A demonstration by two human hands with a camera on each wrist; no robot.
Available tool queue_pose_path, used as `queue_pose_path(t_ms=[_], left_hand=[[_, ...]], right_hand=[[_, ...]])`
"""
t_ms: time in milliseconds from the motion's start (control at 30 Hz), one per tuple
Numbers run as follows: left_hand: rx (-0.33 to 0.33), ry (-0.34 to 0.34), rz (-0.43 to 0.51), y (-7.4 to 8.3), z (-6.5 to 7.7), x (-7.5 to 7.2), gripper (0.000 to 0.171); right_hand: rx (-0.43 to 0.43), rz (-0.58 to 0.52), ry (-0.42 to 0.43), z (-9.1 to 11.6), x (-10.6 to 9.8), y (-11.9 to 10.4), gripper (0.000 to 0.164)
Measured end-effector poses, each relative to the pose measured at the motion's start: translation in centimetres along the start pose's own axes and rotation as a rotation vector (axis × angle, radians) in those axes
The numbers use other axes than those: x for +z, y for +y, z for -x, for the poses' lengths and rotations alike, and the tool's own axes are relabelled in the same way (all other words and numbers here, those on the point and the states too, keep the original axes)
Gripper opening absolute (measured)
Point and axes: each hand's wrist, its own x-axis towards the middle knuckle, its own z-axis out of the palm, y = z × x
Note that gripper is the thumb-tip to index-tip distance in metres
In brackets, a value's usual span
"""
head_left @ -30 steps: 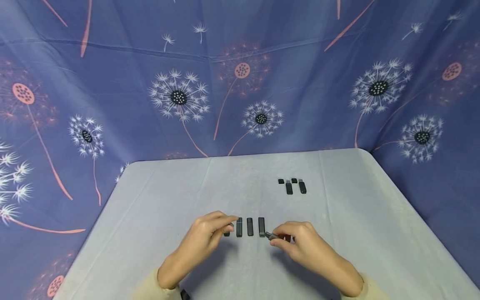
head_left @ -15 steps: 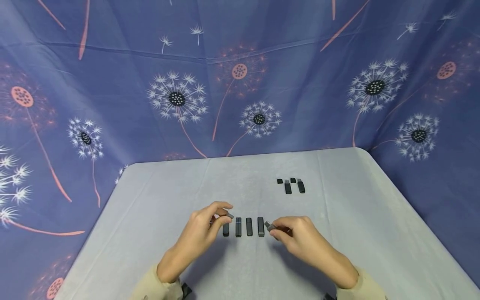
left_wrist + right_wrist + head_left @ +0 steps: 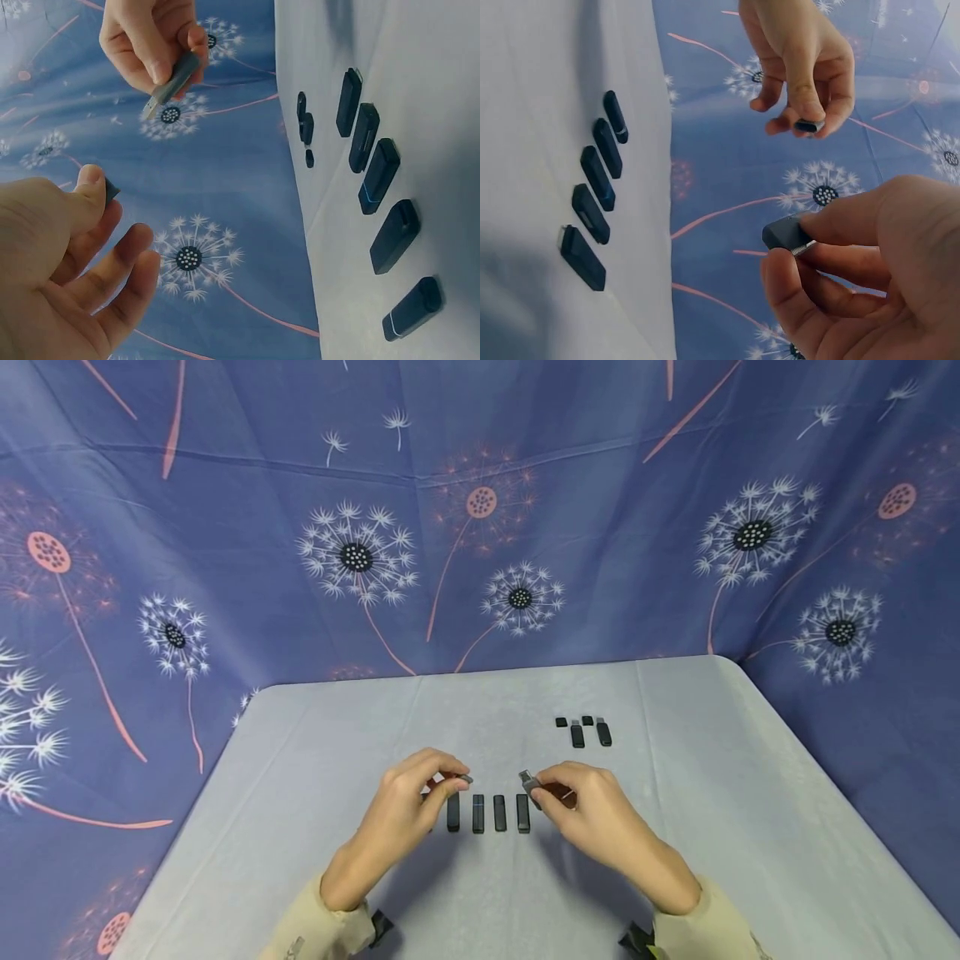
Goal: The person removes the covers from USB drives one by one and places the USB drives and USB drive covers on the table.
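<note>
1. Backdrop (image 3: 420, 410): blue-violet cloth, wraps behind the table and down both sides. Print is white dandelions (image 3: 356, 557) with dark centres, plus coral heads and stems. One long crease runs across its upper part; softer folds elsewhere.
2. Table (image 3: 337, 735): pale grey cloth top, rounded far corners, faint fold lines running front to back. Far edge sits right against the backdrop in head view. Soft arm shadows fall on the near half.
3. Left hand (image 3: 416, 789): thumb and fingers pinch a small dark cap (image 3: 112, 190). Right wrist view shows its hollow end. Other fingers spread loosely below.
4. Right hand (image 3: 588, 793): thumb and fingers clamped on a dark grey USB stick (image 3: 531, 781), metal plug bare, angled up toward the far left.
5. Stick and cap are both off the table, raised over it, well apart, facing each other across a gap.
6. Row of dark sticks (image 3: 499, 814) lies below the hands, roughly parallel. Wrist views count five; head view has the leftmost mostly hidden by the left hand. Middle one carries a blue line.
7. Far right of table: two uncapped sticks (image 3: 577, 733), plugs pointing away, with two loose caps (image 3: 561, 722) near the plug ends.
8. Sleeves (image 3: 318, 922): light beige, dark bits at the wrists, detail unclear.
</note>
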Motion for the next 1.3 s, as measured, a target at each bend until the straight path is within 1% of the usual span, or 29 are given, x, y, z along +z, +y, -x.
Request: queue_pose_path(t_ms=[200,333,433,567,733,900,967,1167,1300], left_hand=[[0.028,0.01,0.009,-0.1,-0.1,-0.1,0.015],[0.04,0.016,0.016,0.0,-0.1,-0.1,0.018],[0.036,0.027,0.01,0.0,-0.1,-0.1,0.022],[0.035,0.045,0.0,-0.1,-0.1,-0.4,0.021],[0.02,0.063,-0.016,-0.2,-0.4,-0.9,0.017],[0.026,0.069,-0.019,-0.3,-0.5,-1.0,0.018],[0.033,0.072,-0.021,-0.4,-0.5,-1.0,0.018],[0.017,0.105,-0.027,-0.7,-0.4,-1.3,0.018],[0.055,0.107,-0.033,-0.9,-0.3,-1.1,0.018]], right_hand=[[0.033,0.022,0.066,-1.4,-0.3,0.4,0.006],[0.037,0.044,0.11,-2.3,-0.7,1.1,0.005],[0.046,0.047,0.134,-2.8,-1.0,1.2,0.011],[0.055,0.034,0.14,-3.5,-1.7,1.2,0.018],[0.073,0.033,0.134,-4.3,-2.4,1.5,0.016],[0.102,0.033,0.144,-5.0,-2.9,2.2,0.016],[0.117,0.024,0.147,-5.3,-3.1,2.5,0.016],[0.181,0.034,0.167,-5.8,-3.7,3.5,0.019],[0.206,0.035,0.192,-6.2,-3.8,4.0,0.018]])
